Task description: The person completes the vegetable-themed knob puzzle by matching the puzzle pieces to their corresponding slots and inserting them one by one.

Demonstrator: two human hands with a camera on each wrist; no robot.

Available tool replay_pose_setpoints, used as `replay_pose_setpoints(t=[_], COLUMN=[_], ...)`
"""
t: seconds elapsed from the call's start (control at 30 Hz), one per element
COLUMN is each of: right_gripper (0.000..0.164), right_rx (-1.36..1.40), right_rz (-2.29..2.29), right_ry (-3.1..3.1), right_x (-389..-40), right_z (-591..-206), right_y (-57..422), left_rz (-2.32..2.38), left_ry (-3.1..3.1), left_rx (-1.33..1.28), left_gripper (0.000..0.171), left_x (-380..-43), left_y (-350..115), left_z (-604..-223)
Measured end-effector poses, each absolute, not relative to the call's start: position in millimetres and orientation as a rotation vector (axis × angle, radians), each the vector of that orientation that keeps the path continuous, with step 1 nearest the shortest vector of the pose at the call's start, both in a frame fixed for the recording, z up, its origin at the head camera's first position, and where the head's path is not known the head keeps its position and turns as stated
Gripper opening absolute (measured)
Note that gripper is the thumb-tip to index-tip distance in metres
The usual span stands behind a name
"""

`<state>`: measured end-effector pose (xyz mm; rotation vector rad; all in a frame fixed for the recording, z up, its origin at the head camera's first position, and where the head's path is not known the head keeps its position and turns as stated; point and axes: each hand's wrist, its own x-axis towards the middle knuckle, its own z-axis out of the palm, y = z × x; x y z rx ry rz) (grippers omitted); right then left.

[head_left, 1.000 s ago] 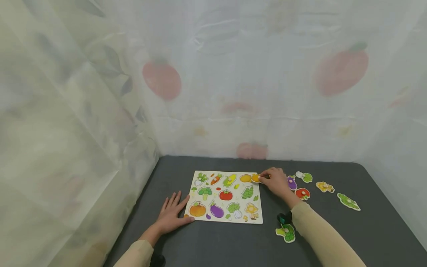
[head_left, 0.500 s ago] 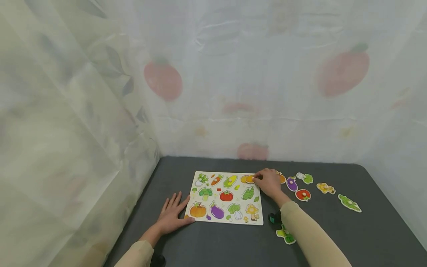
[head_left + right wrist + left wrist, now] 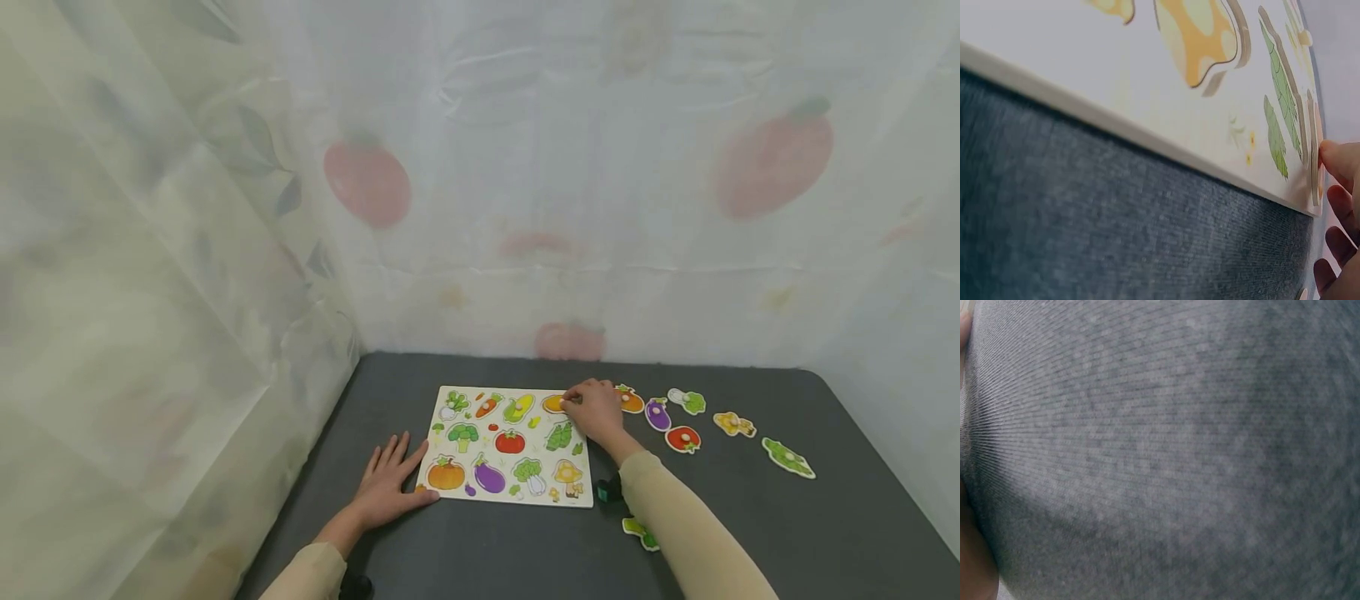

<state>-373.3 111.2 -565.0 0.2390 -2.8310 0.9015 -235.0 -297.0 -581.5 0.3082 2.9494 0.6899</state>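
In the head view a white puzzle board with vegetable pictures lies on the dark table. My left hand rests flat at its left edge, fingers spread, with the thumb on the near corner. My right hand is over the far right corner, thumb and fingers pinching a yellow oval puzzle piece at the yellow oval picture, which it overlaps. The right wrist view shows the fingertips at the piece's edge, close to the board surface. The left wrist view holds mostly grey cloth and a sliver of hand.
Loose pieces lie right of the board: a pumpkin, an eggplant, a tomato, a bok choy, a mushroom and a pea pod. A broccoli piece is partly hidden by the right sleeve.
My right hand has moved left with the yellow oval piece, from the board's far right edge onto the yellow oval picture. The pumpkin piece has come into view behind it. My left hand stays put.
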Motion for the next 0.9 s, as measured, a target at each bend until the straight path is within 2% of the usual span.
replay_pose_setpoints(t=[0.9], right_gripper=[0.021], right_rx=[0.236], right_rz=[0.94], right_ry=[-2.841], right_x=[-375], right_z=[-567], right_y=[106], left_rz=[0.727], left_ry=[2.949], left_rx=[0.308], left_gripper=[0.098], left_x=[-233], left_y=[-296], left_z=[-578])
